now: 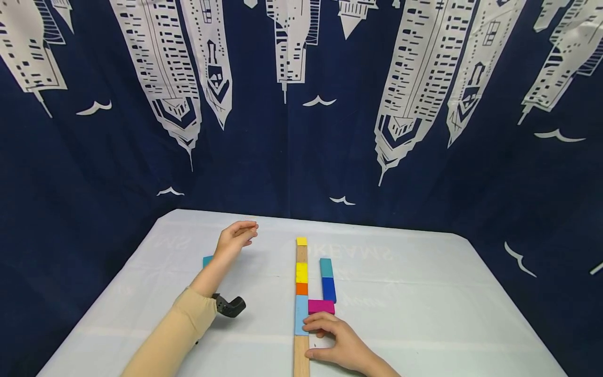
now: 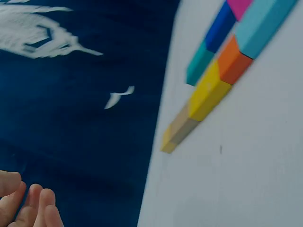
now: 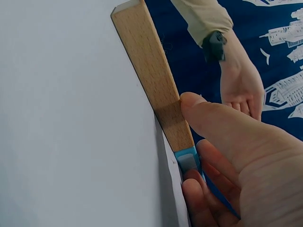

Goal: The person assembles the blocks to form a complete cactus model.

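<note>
A straight row of blocks runs away from me on the white table. Nearest is a long natural wood block [image 1: 301, 357], then a light blue block [image 1: 301, 314], an orange block [image 1: 302, 289], a yellow block [image 1: 301, 272], a small wood block [image 1: 301, 254] and a yellow end block [image 1: 301, 241]. My right hand [image 1: 343, 346] is at the row's right side, thumb touching the long wood block [image 3: 154, 71] and fingertips at the light blue block [image 3: 187, 161]. Left of the row my left hand [image 1: 235, 238] hovers with loosely bent fingers, holding nothing.
A magenta block [image 1: 322, 307] sits against the light blue block's right side. Beyond it lie a blue block [image 1: 328, 289] and a teal block [image 1: 326, 267], end to end. Another teal piece [image 1: 207, 260] is partly hidden by my left forearm. A dark patterned cloth [image 1: 282, 157] hangs behind.
</note>
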Demonstrator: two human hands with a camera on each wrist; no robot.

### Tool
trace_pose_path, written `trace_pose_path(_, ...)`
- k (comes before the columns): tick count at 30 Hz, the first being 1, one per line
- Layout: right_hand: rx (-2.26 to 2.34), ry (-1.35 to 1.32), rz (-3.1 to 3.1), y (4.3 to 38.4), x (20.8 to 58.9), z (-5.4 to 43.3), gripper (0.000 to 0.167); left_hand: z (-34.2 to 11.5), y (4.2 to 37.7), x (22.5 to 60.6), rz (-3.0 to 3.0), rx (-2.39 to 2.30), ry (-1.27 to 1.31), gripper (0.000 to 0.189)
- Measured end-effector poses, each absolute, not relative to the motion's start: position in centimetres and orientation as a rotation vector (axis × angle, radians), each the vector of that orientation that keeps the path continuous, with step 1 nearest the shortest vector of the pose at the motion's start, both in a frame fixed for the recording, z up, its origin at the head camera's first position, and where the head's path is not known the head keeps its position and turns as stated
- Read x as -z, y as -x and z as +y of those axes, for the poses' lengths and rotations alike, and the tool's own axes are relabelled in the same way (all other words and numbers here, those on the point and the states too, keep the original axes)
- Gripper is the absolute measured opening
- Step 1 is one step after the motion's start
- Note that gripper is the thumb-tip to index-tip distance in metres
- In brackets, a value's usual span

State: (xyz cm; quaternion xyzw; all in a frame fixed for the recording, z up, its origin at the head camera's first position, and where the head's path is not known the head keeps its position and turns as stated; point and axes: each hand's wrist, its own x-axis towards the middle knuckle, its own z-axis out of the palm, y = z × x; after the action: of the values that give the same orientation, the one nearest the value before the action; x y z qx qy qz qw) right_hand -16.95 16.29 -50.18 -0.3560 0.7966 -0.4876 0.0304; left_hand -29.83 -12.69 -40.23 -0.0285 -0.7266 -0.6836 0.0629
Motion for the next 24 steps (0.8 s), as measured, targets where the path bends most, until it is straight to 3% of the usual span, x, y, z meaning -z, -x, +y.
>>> trace_pose_path(14, 1.502, 1.084, 2.450, 16.8, 50.0, 16.4, 0.037, -19.2, 26.5, 42.6, -2.030, 2.104, -0.289, 0.041)
trace_pose_path(24, 1.522, 1.100, 2.437, 16.8, 50.0, 16.4, 0.037, -21.7, 26.7, 45.8, -2.147, 2.005, -0.379, 0.048)
